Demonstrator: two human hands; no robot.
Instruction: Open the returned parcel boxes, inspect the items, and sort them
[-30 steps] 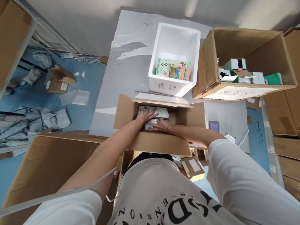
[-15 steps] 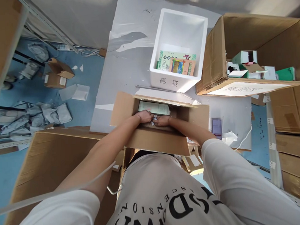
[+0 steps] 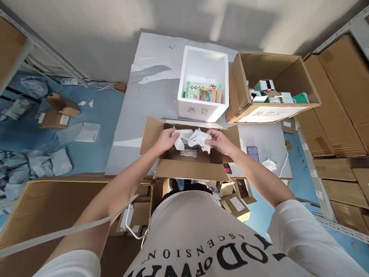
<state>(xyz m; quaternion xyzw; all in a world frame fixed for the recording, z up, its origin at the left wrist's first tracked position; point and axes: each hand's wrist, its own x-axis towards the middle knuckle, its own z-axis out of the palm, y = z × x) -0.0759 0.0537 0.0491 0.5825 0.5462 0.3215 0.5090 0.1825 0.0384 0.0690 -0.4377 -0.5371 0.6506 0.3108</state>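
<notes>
Crumpled white paper (image 3: 199, 138) is stretched out above an open cardboard box (image 3: 191, 169) in front of me. My left hand (image 3: 165, 140) pinches the paper's left end over the box's left side. At the other end, my right hand (image 3: 220, 141) has its fingers closed on a bunched part. Whether it is one sheet or two pieces, I cannot tell. Under the paper, a strip of clear tape (image 3: 189, 153) shows on the box's bottom. The paper covers part of the inside, and no green carton shows there.
Behind the box stand a white foam box (image 3: 203, 111) with booklets and a large carton (image 3: 236, 96) holding small boxes. A phone (image 3: 253, 153) lies on the table (image 3: 123, 128) at right. A big open carton (image 3: 50, 199) stands at my left. A pale strap (image 3: 69, 231) crosses my left arm.
Both hands have come up from inside the box and moved apart, with the white paper now spread between them. The view has tilted up. The pale green carton inside no longer shows.
</notes>
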